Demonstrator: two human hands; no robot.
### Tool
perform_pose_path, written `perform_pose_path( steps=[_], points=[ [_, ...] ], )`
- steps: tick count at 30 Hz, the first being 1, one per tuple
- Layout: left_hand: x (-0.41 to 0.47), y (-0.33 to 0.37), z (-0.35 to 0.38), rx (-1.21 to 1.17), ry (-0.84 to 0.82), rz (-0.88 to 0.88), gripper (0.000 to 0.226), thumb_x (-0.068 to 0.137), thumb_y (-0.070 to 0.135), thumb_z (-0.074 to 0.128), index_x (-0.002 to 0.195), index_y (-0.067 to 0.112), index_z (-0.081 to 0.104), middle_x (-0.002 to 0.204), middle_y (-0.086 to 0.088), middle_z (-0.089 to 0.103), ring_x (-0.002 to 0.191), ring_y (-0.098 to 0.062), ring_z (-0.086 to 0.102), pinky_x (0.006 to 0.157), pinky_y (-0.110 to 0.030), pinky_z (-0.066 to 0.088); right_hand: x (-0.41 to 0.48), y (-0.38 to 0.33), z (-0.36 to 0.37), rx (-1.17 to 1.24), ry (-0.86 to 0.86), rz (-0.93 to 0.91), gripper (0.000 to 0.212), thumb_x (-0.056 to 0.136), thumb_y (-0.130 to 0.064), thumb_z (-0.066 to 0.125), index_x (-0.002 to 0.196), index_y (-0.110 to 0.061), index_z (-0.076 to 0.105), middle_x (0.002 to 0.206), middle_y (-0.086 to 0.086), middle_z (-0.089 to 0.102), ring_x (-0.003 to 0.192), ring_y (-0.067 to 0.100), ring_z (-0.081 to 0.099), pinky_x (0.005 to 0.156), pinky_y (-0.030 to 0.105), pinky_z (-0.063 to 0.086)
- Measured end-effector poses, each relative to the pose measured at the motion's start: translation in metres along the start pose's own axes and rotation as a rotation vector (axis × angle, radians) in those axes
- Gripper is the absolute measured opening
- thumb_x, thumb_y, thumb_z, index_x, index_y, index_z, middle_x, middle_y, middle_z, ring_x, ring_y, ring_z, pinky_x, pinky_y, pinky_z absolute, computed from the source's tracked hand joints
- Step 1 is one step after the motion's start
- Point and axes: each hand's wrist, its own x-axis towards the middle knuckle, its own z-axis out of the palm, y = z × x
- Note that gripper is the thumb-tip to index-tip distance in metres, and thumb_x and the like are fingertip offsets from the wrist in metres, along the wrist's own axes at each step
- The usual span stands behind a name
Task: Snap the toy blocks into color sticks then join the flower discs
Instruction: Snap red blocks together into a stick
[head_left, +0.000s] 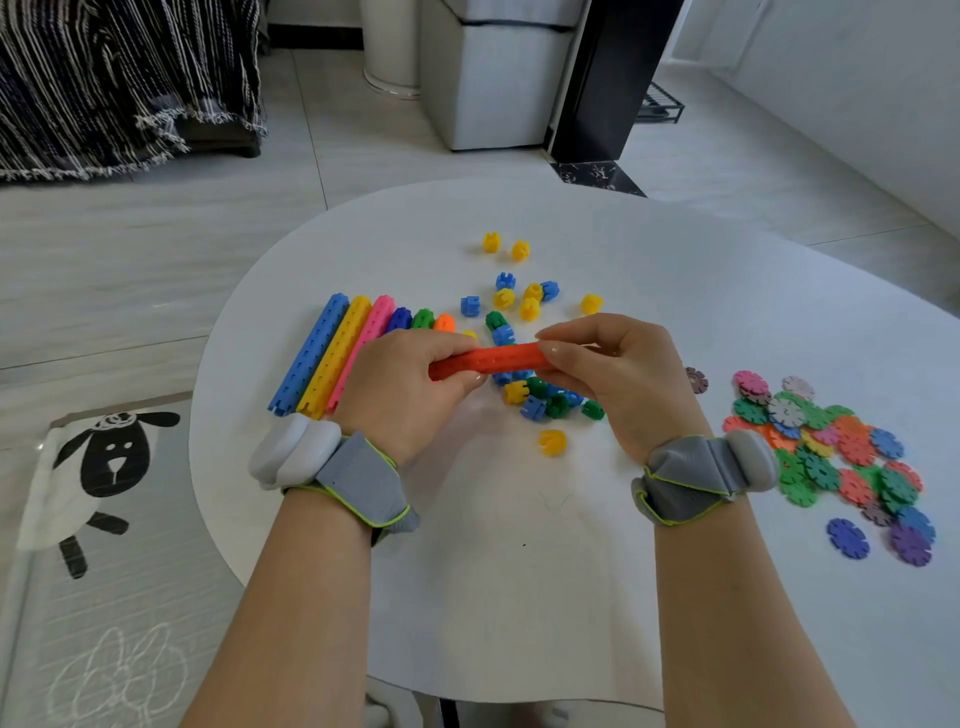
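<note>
Finished sticks: a long blue plastic block stick (309, 353), a yellow one (335, 358) and a pink one (366, 338) lie side by side on the white counter (519, 571), with short blue, green and orange stubs just beside them.
Left grip (410, 384): fingers curled round the left end of the orange-red block stick (493, 359).
Orange-red block stick: held level above the counter between both hands, over the loose blocks.
Loose blocks (530, 306): small yellow, blue and green plastic pieces scattered mid-counter.
Right grip (618, 374): thumb and fingertips pinch the stick's right end.
Flower discs (831, 447): a mixed-colour heap of flat notched plastic discs at the right, well apart from the hands, not yet joined.
Handling: the stick is probably light, stiff and smooth. It may pop apart at a joint if bent, so hold close to the end joint and press along its length.
</note>
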Motion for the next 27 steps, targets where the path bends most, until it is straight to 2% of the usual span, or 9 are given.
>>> perform_pose_path(
  steps=[4, 8, 11, 13, 16, 19, 21, 23, 27],
  points=[
    [0.001, -0.007, 0.002, 0.103, 0.016, 0.030, 0.032, 0.084, 0.029, 0.066, 0.116, 0.023, 0.066, 0.114, 0.002, 0.066, 0.110, -0.018, 0.051, 0.088, -0.015, 0.025, -0.007, -0.004, 0.001, -0.017, -0.149, 0.051, 0.015, 0.083, 0.003, 0.066, 0.086, -0.011, 0.071, 0.086, 0.015, 0.073, 0.080, 0.028, 0.072, 0.075, 0.031, 0.059],
    [0.004, -0.011, 0.006, 0.153, 0.091, 0.060, 0.032, 0.077, 0.031, 0.068, 0.107, 0.021, 0.071, 0.119, -0.005, 0.062, 0.114, -0.030, 0.049, 0.099, -0.033, 0.031, -0.010, -0.007, 0.008, -0.096, -0.165, 0.048, 0.017, 0.083, 0.001, 0.067, 0.086, -0.016, 0.069, 0.085, 0.014, 0.073, 0.073, 0.025, 0.071, 0.070, 0.032, 0.060],
    [0.004, -0.007, 0.009, 0.145, 0.134, 0.005, 0.032, 0.080, 0.019, 0.071, 0.111, 0.023, 0.069, 0.131, -0.006, 0.049, 0.120, -0.029, 0.040, 0.097, -0.025, 0.026, -0.014, -0.009, 0.015, -0.154, -0.151, 0.035, 0.012, 0.081, -0.001, 0.069, 0.085, -0.011, 0.064, 0.085, 0.012, 0.069, 0.067, 0.020, 0.071, 0.067, 0.032, 0.060],
    [0.003, -0.006, 0.011, 0.117, 0.116, -0.020, 0.040, 0.081, 0.016, 0.069, 0.120, 0.022, 0.063, 0.137, -0.006, 0.041, 0.123, -0.024, 0.039, 0.095, -0.017, 0.024, -0.018, -0.009, 0.020, -0.132, -0.158, 0.051, 0.014, 0.081, 0.000, 0.069, 0.087, -0.004, 0.058, 0.084, 0.013, 0.066, 0.068, 0.024, 0.072, 0.068, 0.037, 0.060],
    [0.004, -0.006, 0.013, 0.120, 0.076, -0.076, 0.052, 0.084, 0.016, 0.065, 0.133, 0.021, 0.050, 0.137, -0.006, 0.039, 0.123, -0.019, 0.040, 0.088, -0.010, 0.022, -0.024, -0.007, 0.030, -0.156, -0.175, 0.060, 0.019, 0.081, -0.002, 0.070, 0.087, -0.002, 0.052, 0.078, 0.009, 0.064, 0.068, 0.027, 0.072, 0.069, 0.043, 0.060],
    [0.005, -0.005, 0.015, 0.176, 0.082, -0.093, 0.046, 0.085, 0.017, 0.061, 0.129, 0.019, 0.048, 0.126, -0.005, 0.052, 0.113, -0.022, 0.047, 0.084, -0.021, 0.032, -0.027, -0.001, 0.040, -0.277, -0.145, 0.060, 0.021, 0.080, -0.008, 0.071, 0.081, -0.009, 0.050, 0.074, 0.006, 0.064, 0.063, 0.022, 0.071, 0.065, 0.043, 0.060],
    [0.004, -0.004, 0.015, 0.204, 0.068, -0.092, 0.045, 0.085, 0.015, 0.058, 0.128, 0.019, 0.047, 0.121, -0.003, 0.058, 0.108, -0.025, 0.052, 0.082, -0.029, 0.038, -0.027, 0.001, 0.043, -0.426, -0.109, 0.046, 0.022, 0.080, -0.014, 0.070, 0.076, -0.015, 0.049, 0.072, 0.005, 0.067, 0.057, 0.019, 0.069, 0.059, 0.037, 0.060],
    [0.003, -0.003, 0.016, 0.256, 0.052, -0.108, 0.049, 0.087, 0.015, 0.054, 0.134, 0.025, 0.044, 0.127, 0.001, 0.057, 0.116, -0.025, 0.051, 0.092, -0.036, 0.041, -0.026, 0.000, 0.045, -0.524, -0.090, 0.035, 0.022, 0.081, -0.021, 0.070, 0.075, -0.018, 0.049, 0.070, 0.003, 0.069, 0.052, 0.016, 0.066, 0.055, 0.032, 0.057],
    [0.005, -0.006, 0.016, 0.288, 0.090, -0.098, 0.042, 0.095, 0.015, 0.041, 0.134, 0.029, 0.048, 0.133, 0.003, 0.054, 0.124, -0.021, 0.046, 0.098, -0.038, 0.036, -0.021, 0.001, 0.046, -0.553, -0.065, 0.026, 0.017, 0.082, -0.024, 0.069, 0.073, -0.021, 0.055, 0.075, 0.002, 0.070, 0.059, 0.020, 0.068, 0.067, 0.040, 0.059]
  ],
)
